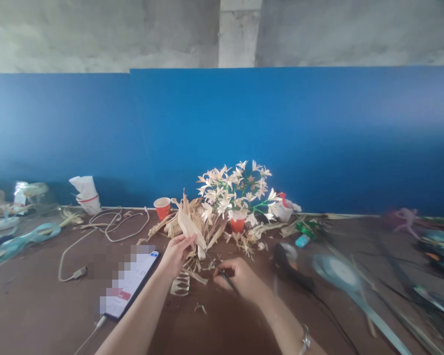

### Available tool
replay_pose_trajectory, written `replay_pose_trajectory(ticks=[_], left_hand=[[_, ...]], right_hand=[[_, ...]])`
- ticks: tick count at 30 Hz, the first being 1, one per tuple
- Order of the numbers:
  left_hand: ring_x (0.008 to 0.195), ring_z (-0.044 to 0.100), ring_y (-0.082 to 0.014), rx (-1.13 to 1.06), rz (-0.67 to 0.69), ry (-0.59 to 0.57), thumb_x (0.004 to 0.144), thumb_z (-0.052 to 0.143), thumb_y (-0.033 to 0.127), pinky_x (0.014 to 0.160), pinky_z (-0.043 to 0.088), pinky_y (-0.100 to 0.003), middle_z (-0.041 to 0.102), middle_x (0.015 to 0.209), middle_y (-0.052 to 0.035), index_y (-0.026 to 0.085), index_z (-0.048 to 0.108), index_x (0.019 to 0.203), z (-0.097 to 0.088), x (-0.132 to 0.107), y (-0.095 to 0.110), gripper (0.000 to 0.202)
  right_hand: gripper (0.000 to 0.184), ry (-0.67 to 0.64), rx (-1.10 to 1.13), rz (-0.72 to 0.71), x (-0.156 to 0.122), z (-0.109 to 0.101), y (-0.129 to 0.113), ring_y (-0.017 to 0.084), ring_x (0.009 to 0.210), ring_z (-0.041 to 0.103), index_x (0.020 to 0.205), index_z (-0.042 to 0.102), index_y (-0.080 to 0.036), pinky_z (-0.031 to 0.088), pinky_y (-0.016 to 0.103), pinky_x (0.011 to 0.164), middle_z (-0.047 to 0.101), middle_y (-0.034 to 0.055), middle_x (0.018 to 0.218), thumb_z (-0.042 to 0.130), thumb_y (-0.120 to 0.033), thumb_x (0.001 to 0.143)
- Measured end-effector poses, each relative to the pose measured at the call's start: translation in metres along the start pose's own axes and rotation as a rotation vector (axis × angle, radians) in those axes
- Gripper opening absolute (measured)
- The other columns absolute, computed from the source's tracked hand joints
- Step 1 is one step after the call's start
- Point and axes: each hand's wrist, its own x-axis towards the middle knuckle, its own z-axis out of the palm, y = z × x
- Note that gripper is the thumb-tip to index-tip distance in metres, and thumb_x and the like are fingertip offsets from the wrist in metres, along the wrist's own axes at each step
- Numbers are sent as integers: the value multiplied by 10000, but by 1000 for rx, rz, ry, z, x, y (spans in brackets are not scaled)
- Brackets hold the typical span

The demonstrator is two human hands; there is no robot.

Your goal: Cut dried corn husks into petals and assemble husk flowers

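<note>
A pale, dried corn husk (pixel 188 223) is pinched between the thumb and fingers of my left hand (pixel 175 254), its broad end pointing up and away from me. My right hand (pixel 240 282) grips a thin dark pen-like tool (pixel 226 279), its tip angled toward the husk's lower end; its exact kind is unclear. Just beyond the hands lies a heap of dried husks (pixel 173 222). Behind them, white husk-like flowers (pixel 240 190) on green stems stand in a red cup (pixel 237 225). Cut-out husk scraps (pixel 180 285) lie below my left hand.
A phone (pixel 135 283) with a cable lies left of my left forearm. An orange-red paper cup (pixel 163 209) and a white cup with tissue (pixel 89 201) stand at the back. On the right are a dark corded tool (pixel 292 268) and a pale ribbon roll (pixel 338 273).
</note>
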Motion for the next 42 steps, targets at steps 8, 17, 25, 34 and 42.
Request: replay_pose_trajectory(ticks=[8, 17, 25, 34, 42], left_hand=[[468, 483, -56, 34, 4, -9, 572, 775, 255, 491, 378, -162, 582, 513, 19, 118, 637, 592, 0, -2, 3, 195], [481, 486, -62, 37, 47, 21, 553, 781, 255, 502, 387, -168, 578, 526, 16, 114, 634, 614, 2, -2, 2, 213], [504, 532, -91, 57, 109, 67, 547, 777, 262, 525, 414, -199, 610, 549, -1, 112, 637, 613, 4, -2, 1, 217], [538, 561, -105, 17, 103, 60, 554, 773, 245, 542, 418, -208, 644, 596, -19, 104, 647, 661, 6, -3, -2, 218], [530, 562, -104, -15, 127, 142, 524, 784, 255, 532, 416, -209, 637, 586, -7, 116, 618, 613, 14, -7, -4, 234]], right_hand=[[158, 35, -71, -68, 0, -2, 2, 69, 485, 402, 631, 639, -121, 308, 159, 458, 503, -29, 510, 571, -252, 689], [180, 62, -115, -78, 3, -1, 6, 65, 472, 353, 642, 655, -118, 261, 170, 441, 477, -32, 496, 566, -266, 693], [169, 89, -143, -90, 3, -2, 5, 68, 488, 348, 629, 644, -121, 262, 174, 453, 469, -38, 504, 580, -269, 680], [181, 116, -120, -67, 4, 1, 9, 64, 464, 336, 650, 636, -124, 244, 167, 428, 458, -38, 489, 583, -292, 692], [202, 139, -109, -76, 7, 3, 14, 68, 460, 347, 635, 636, -129, 251, 175, 434, 463, -42, 483, 590, -316, 694]])
